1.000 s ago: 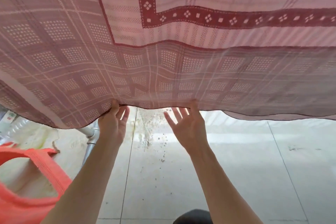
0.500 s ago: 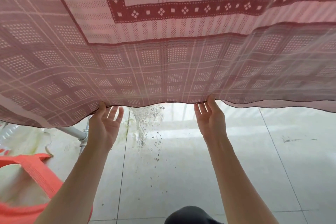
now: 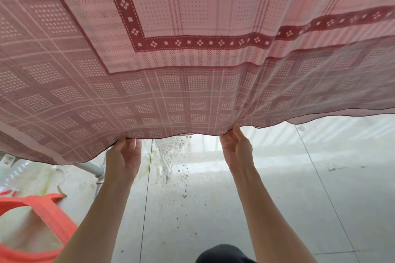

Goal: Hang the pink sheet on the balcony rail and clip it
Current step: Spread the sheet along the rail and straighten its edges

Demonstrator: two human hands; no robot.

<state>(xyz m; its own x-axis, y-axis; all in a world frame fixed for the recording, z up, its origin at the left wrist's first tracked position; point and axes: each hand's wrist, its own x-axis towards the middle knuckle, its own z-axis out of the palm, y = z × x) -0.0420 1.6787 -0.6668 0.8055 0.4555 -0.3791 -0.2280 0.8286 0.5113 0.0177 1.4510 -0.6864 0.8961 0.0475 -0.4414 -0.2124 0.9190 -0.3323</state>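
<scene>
A person stood under a pink sheet (image 3: pixel 192 83) that billowed overhead, filling the upper view. The left hand (image 3: pixel 124 160) and right hand (image 3: pixel 236 149) each pinched its near hem, thumbs under and fingers behind the cloth, held apart, probably to keep the edge spread. A white rail (image 3: pixel 90 168) showed low at left, beside an orange basket (image 3: pixel 49 218).
</scene>
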